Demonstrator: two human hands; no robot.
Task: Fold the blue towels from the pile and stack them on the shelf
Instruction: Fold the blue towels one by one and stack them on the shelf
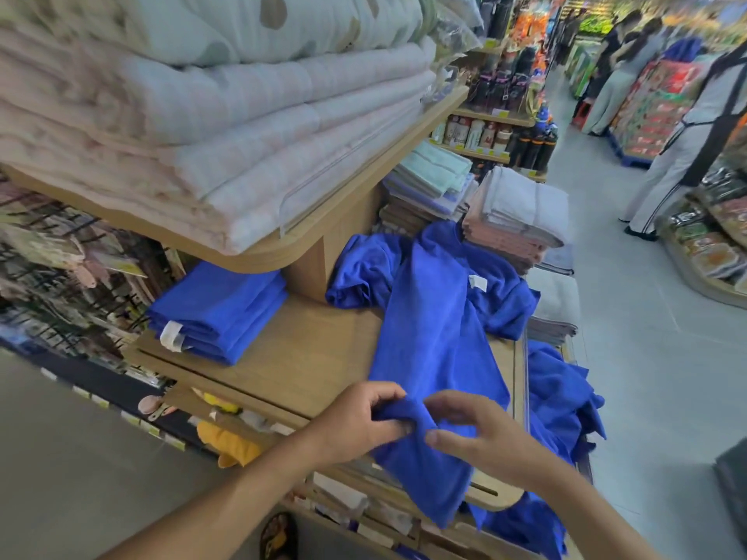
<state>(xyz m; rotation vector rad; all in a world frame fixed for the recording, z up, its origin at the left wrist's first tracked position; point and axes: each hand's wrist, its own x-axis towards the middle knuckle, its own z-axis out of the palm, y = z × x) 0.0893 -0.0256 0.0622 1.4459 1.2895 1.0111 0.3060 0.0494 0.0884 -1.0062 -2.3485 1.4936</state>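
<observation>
Shop shelf (pixel 307 357) — left hand (pixel 364 422) and right hand (pixel 477 434) pinch towel (pixel 432 317) edge; fold starting — next likely needs corners matched.

A bare strip of the wooden shelf (pixel 307 357) runs from its front edge to the back, between the stack of folded blue towels (pixel 218 313) at the left edge and the loose blue towel (pixel 436 337) draped over the right half. The upper shelf (pixel 355 212) overhangs the back left corner, limiting headroom there.
</observation>
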